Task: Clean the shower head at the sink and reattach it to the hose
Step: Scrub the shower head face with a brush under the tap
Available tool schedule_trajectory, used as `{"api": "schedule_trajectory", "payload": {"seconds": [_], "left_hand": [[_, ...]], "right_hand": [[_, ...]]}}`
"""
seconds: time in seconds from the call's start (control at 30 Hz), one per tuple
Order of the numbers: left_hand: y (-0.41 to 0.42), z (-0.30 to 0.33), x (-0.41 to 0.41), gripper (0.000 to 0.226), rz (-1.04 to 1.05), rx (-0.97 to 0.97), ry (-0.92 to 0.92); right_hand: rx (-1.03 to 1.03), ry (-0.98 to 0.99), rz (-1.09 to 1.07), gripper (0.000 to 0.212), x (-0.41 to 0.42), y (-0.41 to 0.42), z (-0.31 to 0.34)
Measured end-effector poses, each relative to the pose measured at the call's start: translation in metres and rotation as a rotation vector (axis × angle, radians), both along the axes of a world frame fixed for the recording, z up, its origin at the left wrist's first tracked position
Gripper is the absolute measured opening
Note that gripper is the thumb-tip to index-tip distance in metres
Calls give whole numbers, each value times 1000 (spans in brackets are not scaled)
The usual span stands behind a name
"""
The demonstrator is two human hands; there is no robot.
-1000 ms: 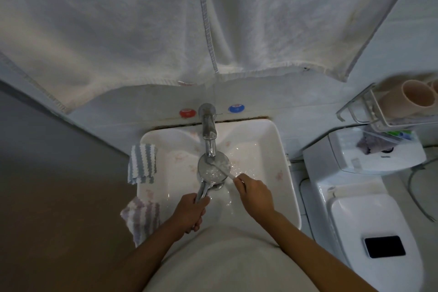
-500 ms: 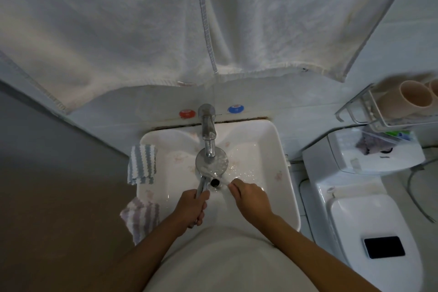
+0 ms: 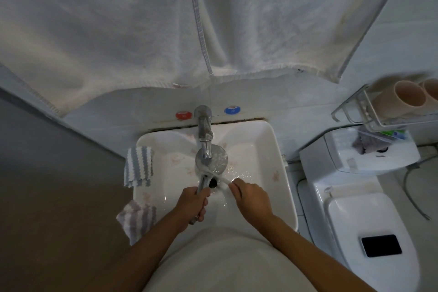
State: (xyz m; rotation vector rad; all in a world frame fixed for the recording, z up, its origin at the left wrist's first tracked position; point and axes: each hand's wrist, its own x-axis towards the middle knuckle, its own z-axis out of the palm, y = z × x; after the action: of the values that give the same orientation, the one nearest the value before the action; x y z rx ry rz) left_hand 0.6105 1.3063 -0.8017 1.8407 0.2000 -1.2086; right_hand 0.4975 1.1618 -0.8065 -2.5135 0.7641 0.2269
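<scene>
From the head camera, looking down, a person is standing at a white sink (image 3: 282, 173) and holding a chrome shower head (image 3: 216, 160) over the basin, its round face lying directly under the spout of the chrome tap (image 3: 204, 130). The left hand (image 3: 193, 202) is wrapping its fingers tightly around the shower head's handle, with the end of the handle poking out below the fist. The right hand (image 3: 252, 198) is pinching the stem of a thin white brush (image 3: 219, 178) between thumb and fingertips (it looks like a toothbrush, though the bristle end is blurred), and the brush is lying across the lower edge of the shower head's face. Water is glistening on the basin floor just beside the head. Two striped cloths are draping over the sink's left rim, a grey-and-white one (image 3: 138, 166) farther back and a purple-and-white one (image 3: 137, 219) nearer the person. White towels (image 3: 142, 31) are hanging above. A toilet (image 3: 365, 225) is standing to the right.
</scene>
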Motion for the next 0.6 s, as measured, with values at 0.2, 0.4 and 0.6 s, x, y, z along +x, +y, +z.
{"api": "schedule_trajectory", "payload": {"seconds": [0.2, 0.4, 0.6], "left_hand": [[-7, 1, -2, 21, -33, 3, 8], [-8, 5, 0, 14, 5, 1, 58], [-5, 8, -1, 12, 3, 25, 80]], "right_hand": [[52, -26, -82, 38, -3, -3, -2], [-1, 0, -56, 38, -4, -3, 1], [27, -14, -71, 37, -2, -5, -3]]}}
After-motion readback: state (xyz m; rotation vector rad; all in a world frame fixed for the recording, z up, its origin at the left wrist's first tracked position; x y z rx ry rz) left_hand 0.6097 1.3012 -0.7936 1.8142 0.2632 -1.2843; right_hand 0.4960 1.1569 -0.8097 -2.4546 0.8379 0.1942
